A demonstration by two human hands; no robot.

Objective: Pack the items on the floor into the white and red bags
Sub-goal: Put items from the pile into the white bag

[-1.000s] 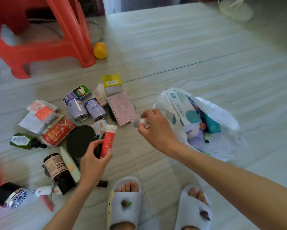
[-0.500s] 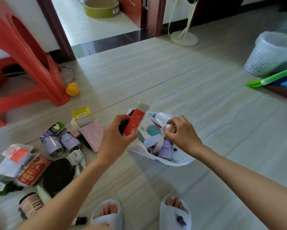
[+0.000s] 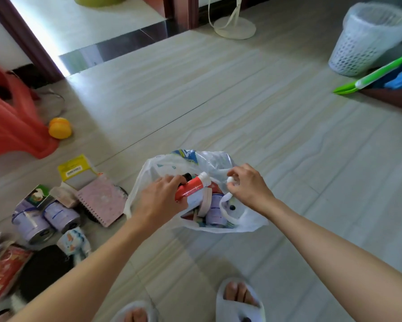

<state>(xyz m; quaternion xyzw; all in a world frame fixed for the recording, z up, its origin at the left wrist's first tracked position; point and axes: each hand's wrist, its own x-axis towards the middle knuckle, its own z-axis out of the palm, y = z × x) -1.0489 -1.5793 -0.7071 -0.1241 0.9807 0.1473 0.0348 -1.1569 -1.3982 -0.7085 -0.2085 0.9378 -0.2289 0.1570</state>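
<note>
Both hands over the open white bag on the tiled floor.

Head view: the left hand (image 3: 159, 201) curls its fingers round a smooth red tube (image 3: 190, 188) with a white cap, plus a small dark bottle (image 3: 186, 177), above the crinkly, thin plastic white bag (image 3: 246, 220). The right hand (image 3: 247, 185) pinches a small white round thing (image 3: 230, 180). Purple cans (image 3: 44, 219) and a pink spiral notebook (image 3: 101, 201) lie on the floor left of the bag.

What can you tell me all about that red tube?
The red tube looks like smooth plastic, with a white cap at its far end. It lies tilted, cap up and to the right, over the open white bag. The left hand grips its lower end together with a small black thing. No label is readable.
</note>
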